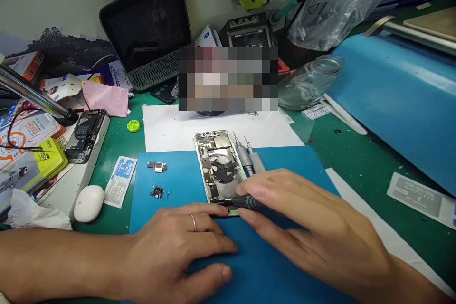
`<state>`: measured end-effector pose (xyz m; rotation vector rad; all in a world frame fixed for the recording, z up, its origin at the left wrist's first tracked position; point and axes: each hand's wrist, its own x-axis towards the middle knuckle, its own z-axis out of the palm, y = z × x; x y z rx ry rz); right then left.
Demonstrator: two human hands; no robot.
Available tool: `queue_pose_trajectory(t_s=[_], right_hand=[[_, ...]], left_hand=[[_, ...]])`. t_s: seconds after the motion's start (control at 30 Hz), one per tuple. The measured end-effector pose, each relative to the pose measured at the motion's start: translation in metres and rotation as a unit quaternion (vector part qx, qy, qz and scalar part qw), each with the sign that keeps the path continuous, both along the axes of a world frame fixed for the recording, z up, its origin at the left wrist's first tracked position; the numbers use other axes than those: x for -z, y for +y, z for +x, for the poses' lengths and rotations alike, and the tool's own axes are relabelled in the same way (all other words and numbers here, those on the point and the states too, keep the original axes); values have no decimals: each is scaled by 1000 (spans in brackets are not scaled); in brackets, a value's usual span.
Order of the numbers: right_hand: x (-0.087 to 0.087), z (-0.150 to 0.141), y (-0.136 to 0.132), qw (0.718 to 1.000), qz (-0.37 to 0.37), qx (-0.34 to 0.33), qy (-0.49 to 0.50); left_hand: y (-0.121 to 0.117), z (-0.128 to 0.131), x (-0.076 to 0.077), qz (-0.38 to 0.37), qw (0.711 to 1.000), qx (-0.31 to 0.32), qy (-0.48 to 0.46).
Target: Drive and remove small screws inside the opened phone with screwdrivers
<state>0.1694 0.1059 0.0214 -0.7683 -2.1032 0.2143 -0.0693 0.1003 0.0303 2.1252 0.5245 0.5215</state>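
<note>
An opened phone (223, 166), its screen off and inner parts exposed, lies on a blue mat (171, 221). My left hand (178, 242), wearing a ring, rests on the mat with fingers spread; its index fingertip touches the phone's bottom edge. Between thumb and fingers, my right hand (313, 228) pinches a dark ribbed tool (247, 202), pointed at the phone's lower end; its tip cannot be made out. Two grey screwdrivers (244, 156) lie along the phone's right side. Left of it sit a small metal-plated part (157, 166), a black part (156, 192) and tiny pieces (167, 194).
A white earbud case (89, 203) and a label card (121, 181) lie left of the mat. Beyond are another opened phone (86, 135), a green cap (133, 126), white paper (171, 128), a dark screen device (146, 28) and a tipped glass jar (309, 83).
</note>
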Motion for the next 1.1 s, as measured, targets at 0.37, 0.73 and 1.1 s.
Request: queue_pose_trajectory(t_s=[0.37, 0.73, 1.1], right_hand=[[-4, 3, 2, 1000, -4, -10, 3], [-5, 5, -1, 999, -32, -6, -12], [-6, 7, -4, 998, -36, 55, 10]], left_hand=[[1, 0, -1, 1, 1000, 9, -9], [1, -1, -1, -2, 1000, 10, -2], [1, 0, 0, -1, 1000, 14, -8]])
